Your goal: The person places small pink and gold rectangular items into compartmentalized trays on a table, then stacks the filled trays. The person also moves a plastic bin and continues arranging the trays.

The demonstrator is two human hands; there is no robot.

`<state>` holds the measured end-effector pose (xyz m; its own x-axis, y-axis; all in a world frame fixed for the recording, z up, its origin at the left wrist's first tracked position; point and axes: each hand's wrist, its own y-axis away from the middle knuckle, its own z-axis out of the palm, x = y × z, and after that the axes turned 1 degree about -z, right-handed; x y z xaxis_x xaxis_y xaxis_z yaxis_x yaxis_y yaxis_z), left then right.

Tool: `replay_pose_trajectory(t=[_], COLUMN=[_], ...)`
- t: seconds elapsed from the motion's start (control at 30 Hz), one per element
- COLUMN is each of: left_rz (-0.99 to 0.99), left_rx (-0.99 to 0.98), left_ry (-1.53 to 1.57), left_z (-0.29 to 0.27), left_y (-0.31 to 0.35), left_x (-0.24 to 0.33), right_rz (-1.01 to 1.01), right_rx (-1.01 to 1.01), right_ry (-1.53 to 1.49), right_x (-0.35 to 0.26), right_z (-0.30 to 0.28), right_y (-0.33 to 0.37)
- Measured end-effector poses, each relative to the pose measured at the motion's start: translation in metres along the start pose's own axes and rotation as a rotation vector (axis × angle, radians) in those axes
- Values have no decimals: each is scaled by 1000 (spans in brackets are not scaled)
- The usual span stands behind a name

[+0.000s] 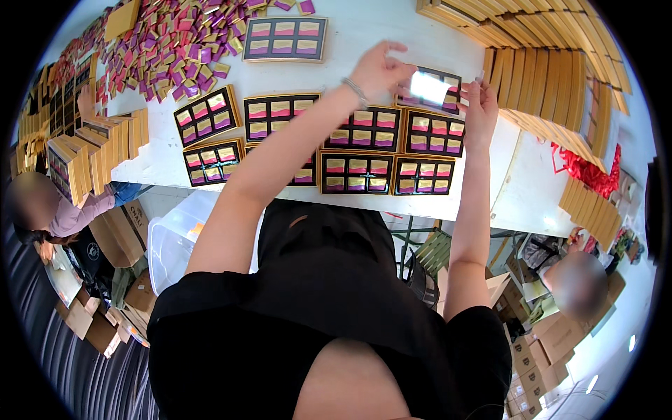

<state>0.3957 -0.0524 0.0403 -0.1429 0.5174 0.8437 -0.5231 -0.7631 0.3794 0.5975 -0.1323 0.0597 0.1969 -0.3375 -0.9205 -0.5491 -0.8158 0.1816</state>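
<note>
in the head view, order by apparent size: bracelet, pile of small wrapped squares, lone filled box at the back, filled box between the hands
Largest to smallest:
1. Pile of small wrapped squares
2. Lone back box and front box: order unsure, glare partly hides the front one
3. Bracelet

Packets (421, 124) are pink-gold or purple-gold — the boxes (434, 134) black, gold-edged.

Bench (381, 21): smooth, faintly glossy
Held sheet (429, 89): glossy, plastic-looking
Tub (166, 241), left of centre: smooth, translucent plastic
Cartons (558, 337), lower right: matt cardboard
</note>
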Motion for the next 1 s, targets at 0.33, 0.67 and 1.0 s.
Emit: replay_pose_trajectory(t=[0.33, 0.67, 1.0], left_rz=[146, 46, 35], left_rx=[655, 575, 596], left_ry=[-703, -822, -768], left_z=[73, 42, 19], left_y=[-22, -59, -58], left_x=[-89, -70, -71], right_rz=[35, 70, -91], right_rx=[226, 225, 316], right_ry=[326, 526, 460], right_x=[93, 105, 117], right_z=[-3, 8, 38], right_y=[-43, -77, -65])
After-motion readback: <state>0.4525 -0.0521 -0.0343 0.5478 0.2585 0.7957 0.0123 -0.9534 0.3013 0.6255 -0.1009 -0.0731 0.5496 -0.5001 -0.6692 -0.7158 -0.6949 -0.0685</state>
